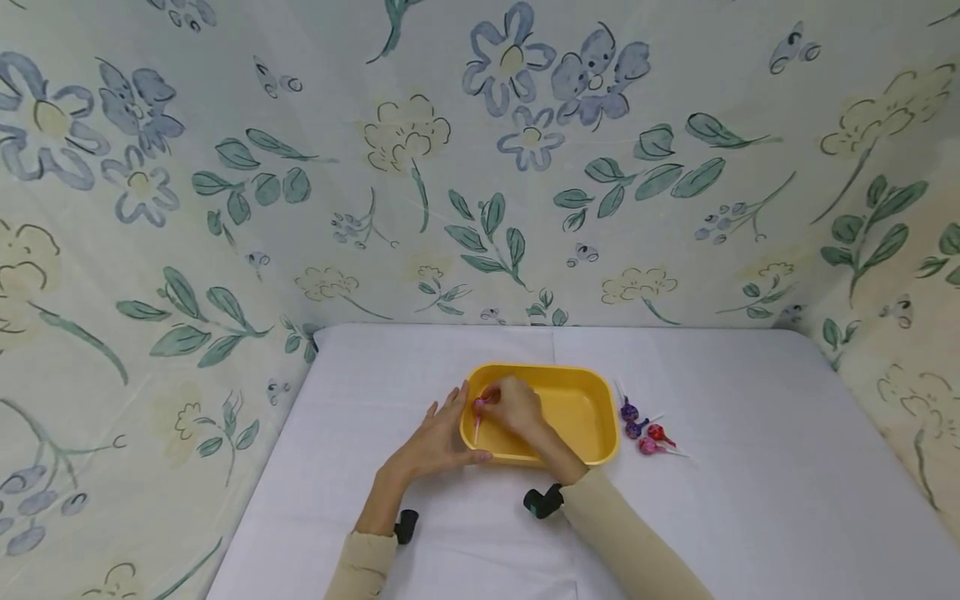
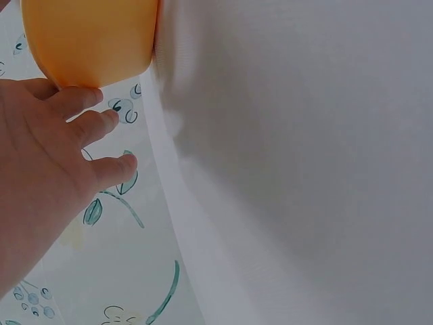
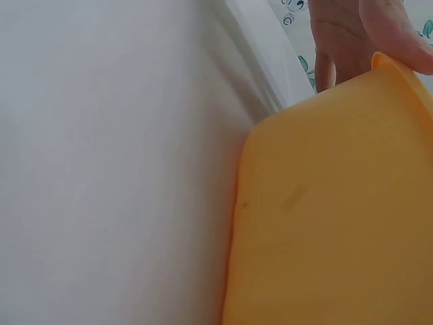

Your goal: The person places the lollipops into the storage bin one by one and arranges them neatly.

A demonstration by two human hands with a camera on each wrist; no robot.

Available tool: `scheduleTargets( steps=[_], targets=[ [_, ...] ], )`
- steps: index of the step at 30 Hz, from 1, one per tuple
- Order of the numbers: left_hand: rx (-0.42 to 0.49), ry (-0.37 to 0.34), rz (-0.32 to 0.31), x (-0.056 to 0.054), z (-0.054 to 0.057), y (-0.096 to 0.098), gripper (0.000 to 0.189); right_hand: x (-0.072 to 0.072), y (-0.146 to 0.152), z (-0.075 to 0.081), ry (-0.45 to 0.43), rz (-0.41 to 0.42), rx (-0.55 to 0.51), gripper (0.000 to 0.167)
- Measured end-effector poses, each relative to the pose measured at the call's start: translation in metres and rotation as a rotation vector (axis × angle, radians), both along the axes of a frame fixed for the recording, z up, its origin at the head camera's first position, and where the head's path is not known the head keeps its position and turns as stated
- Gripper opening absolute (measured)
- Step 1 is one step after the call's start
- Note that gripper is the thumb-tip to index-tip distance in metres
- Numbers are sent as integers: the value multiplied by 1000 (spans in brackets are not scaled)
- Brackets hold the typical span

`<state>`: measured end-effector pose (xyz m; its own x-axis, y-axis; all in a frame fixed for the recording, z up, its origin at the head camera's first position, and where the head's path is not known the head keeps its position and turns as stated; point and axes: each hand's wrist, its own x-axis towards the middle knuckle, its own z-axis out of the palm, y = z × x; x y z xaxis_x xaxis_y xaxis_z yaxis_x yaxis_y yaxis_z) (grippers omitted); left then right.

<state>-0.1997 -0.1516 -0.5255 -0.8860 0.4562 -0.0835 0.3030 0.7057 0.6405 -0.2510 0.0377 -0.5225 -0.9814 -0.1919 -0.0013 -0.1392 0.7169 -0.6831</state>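
Note:
A yellow plastic tray [image 1: 566, 400] stands on the white-covered table. Inside it, near the left wall, is a pink lollipop [image 1: 478, 403] with its stick pointing toward the front. My right hand [image 1: 517, 407] reaches into the tray and pinches this lollipop at its head; the fingers partly cover it. My left hand [image 1: 435, 442] rests against the tray's left end, fingers spread and fairly straight, with the thumb at the front rim. In the left wrist view, those fingers [image 2: 101, 125] lie beside the tray's outer wall [image 2: 95, 44]. The right wrist view shows only the left hand [image 3: 342, 37] by the tray.
Right of the tray lie several wrapped lollipops: purple ones [image 1: 633, 430], a red one [image 1: 657, 432] and a pink one [image 1: 647, 446]. The white cloth [image 1: 750, 467] covers the table. A floral curtain [image 1: 480, 183] hangs behind and at both sides.

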Motion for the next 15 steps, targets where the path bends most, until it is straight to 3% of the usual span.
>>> scheduleTargets(
  steps=[15],
  targets=[
    [14, 13, -14, 0, 0, 0, 118, -1, 1, -1, -20, -1, 22, 23]
  ],
)
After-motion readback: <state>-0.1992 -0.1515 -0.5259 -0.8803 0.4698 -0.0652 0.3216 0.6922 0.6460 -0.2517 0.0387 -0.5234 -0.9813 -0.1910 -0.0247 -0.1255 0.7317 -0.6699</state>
